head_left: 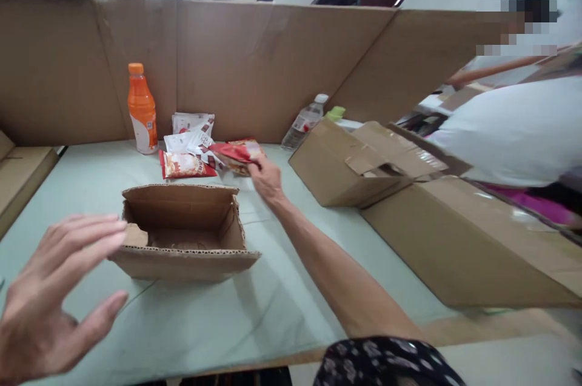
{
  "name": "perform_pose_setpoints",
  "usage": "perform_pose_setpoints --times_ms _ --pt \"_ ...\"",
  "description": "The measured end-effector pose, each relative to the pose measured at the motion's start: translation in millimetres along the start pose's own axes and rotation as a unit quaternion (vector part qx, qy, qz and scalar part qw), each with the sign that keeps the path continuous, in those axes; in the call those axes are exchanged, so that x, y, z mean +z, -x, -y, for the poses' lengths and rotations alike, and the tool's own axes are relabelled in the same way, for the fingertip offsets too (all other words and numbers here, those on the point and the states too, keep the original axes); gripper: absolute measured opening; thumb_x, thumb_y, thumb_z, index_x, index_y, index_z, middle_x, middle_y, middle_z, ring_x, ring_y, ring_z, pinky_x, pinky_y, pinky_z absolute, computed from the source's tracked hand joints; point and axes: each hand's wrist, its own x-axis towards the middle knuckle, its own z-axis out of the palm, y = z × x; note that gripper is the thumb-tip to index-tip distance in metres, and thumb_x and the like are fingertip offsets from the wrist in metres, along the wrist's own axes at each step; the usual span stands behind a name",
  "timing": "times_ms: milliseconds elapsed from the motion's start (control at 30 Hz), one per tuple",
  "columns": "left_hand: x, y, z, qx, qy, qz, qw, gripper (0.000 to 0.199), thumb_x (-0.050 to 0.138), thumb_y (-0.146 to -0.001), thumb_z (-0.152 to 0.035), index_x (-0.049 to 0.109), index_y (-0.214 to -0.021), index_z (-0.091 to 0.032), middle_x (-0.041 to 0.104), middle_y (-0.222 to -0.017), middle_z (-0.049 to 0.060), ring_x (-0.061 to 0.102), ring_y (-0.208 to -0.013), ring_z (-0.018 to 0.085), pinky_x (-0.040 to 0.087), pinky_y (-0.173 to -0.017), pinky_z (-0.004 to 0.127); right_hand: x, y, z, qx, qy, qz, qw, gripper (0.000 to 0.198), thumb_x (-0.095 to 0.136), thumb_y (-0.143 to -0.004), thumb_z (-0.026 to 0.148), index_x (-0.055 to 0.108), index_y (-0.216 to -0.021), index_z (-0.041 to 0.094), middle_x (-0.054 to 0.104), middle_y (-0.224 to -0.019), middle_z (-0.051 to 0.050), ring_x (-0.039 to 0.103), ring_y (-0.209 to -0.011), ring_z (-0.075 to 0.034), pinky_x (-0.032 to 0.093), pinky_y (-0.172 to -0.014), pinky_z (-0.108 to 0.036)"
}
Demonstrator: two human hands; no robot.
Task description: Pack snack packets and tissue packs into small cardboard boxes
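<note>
My right hand [267, 179] grips a red snack packet [231, 154] by its edge, close to the heap of packets at the back of the table. Below and left of it stands an open cardboard box [186, 263] with nothing visible inside. My left hand [68, 289] hovers at the box's left side, fingers stretched and thumb apart, holding nothing. Another red and cream packet [185, 165] lies flat behind the box, beside several white packets [191, 134]. Part of a further red packet [254, 146] shows behind the one I hold.
An orange drink bottle [142, 110] stands upright at the back left. A clear bottle [305, 122] leans at the back right, near closed cardboard boxes [422, 246]. A tall cardboard wall [218, 59] borders the table [282, 313]. Another person [500, 131] is on the right.
</note>
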Motion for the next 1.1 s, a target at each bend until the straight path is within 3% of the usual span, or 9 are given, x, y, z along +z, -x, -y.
perform_pose_setpoints --times_ms 233,400,500,567,700,800,900,1000,1100 --pt "37 6 -78 0.065 0.151 -0.027 0.986 0.041 0.063 -0.082 0.003 0.069 -0.118 -0.015 0.079 -0.112 0.008 0.071 -0.117 0.020 0.057 -0.109 0.034 -172 93 24 -0.015 -0.059 0.026 0.998 0.031 0.068 -0.080 0.053 0.073 -0.083 0.022 0.071 -0.076 -0.005 0.061 -0.069 -0.020 0.049 -0.065 -0.032" --pt "93 -2 -123 -0.124 0.324 0.047 0.937 0.084 0.076 -0.088 -0.019 0.036 -0.161 -0.024 0.054 -0.158 0.016 0.053 -0.146 0.030 0.049 -0.121 0.048 -244 171 52 0.037 -0.056 0.150 0.986 0.046 0.076 -0.078 0.065 0.070 -0.063 0.022 0.063 -0.059 -0.002 0.053 -0.056 -0.017 0.040 -0.051 -0.029" --pt "124 -7 -139 -0.290 0.475 0.117 0.823 0.119 0.094 -0.072 -0.041 0.025 -0.167 -0.025 0.033 -0.171 0.020 0.034 -0.157 0.042 0.033 -0.127 0.064 -241 200 57 0.069 -0.137 0.195 0.969 0.049 0.075 -0.080 0.067 0.071 -0.064 0.021 0.063 -0.059 -0.002 0.053 -0.054 -0.015 0.039 -0.048 -0.027" --pt "139 -11 -146 -0.352 0.580 0.113 0.726 0.125 0.099 -0.061 -0.049 0.033 -0.164 -0.020 0.040 -0.167 0.023 0.039 -0.154 0.045 0.036 -0.126 0.063 -225 210 57 0.075 -0.196 0.219 0.953 0.049 0.078 -0.078 0.067 0.071 -0.065 0.020 0.063 -0.059 -0.002 0.053 -0.053 -0.014 0.040 -0.046 -0.026" --pt "155 -13 -148 -0.457 0.669 0.012 0.587 0.076 0.101 -0.058 -0.049 0.070 -0.118 -0.013 0.077 -0.122 0.017 0.074 -0.111 0.034 0.059 -0.101 0.045 -184 219 46 0.091 -0.329 0.242 0.908 0.058 0.071 -0.077 0.080 0.072 -0.075 0.022 0.070 -0.069 -0.004 0.064 -0.061 -0.019 0.054 -0.057 -0.030" --pt "157 -6 -138 -0.509 0.657 -0.050 0.554 0.065 0.100 -0.058 -0.049 0.072 -0.105 -0.014 0.081 -0.105 0.011 0.076 -0.089 0.025 0.062 -0.085 0.036 -159 233 31 0.072 -0.374 0.244 0.892 0.074 0.066 -0.074 0.088 0.076 -0.109 0.024 0.080 -0.107 -0.011 0.076 -0.098 -0.028 0.063 -0.082 -0.040" --pt "157 2 -131 -0.519 0.649 -0.088 0.550 0.063 0.099 -0.061 -0.046 0.070 -0.108 -0.016 0.081 -0.105 0.009 0.076 -0.090 0.023 0.062 -0.086 0.034 -138 255 22 0.054 -0.335 0.296 0.893 0.092 0.084 -0.066 0.075 0.063 -0.140 0.024 0.072 -0.136 -0.015 0.071 -0.121 -0.032 0.060 -0.098 -0.044" --pt "155 6 -130 -0.515 0.660 -0.080 0.542 0.065 0.099 -0.061 -0.044 0.071 -0.112 -0.015 0.081 -0.110 0.011 0.076 -0.095 0.025 0.061 -0.089 0.036 -122 278 19 0.088 -0.325 0.305 0.891 0.074 0.085 -0.076 0.060 0.065 -0.135 0.021 0.076 -0.129 -0.014 0.075 -0.111 -0.030 0.062 -0.094 -0.043" --pt "150 6 -133 -0.472 0.683 0.006 0.558 0.064 0.098 -0.063 -0.041 0.072 -0.115 -0.015 0.080 -0.115 0.013 0.076 -0.104 0.030 0.059 -0.096 0.040 -118 290 12 0.100 -0.336 0.264 0.898 0.051 0.080 -0.082 0.055 0.071 -0.119 0.020 0.081 -0.114 -0.012 0.078 -0.102 -0.029 0.064 -0.090 -0.041"
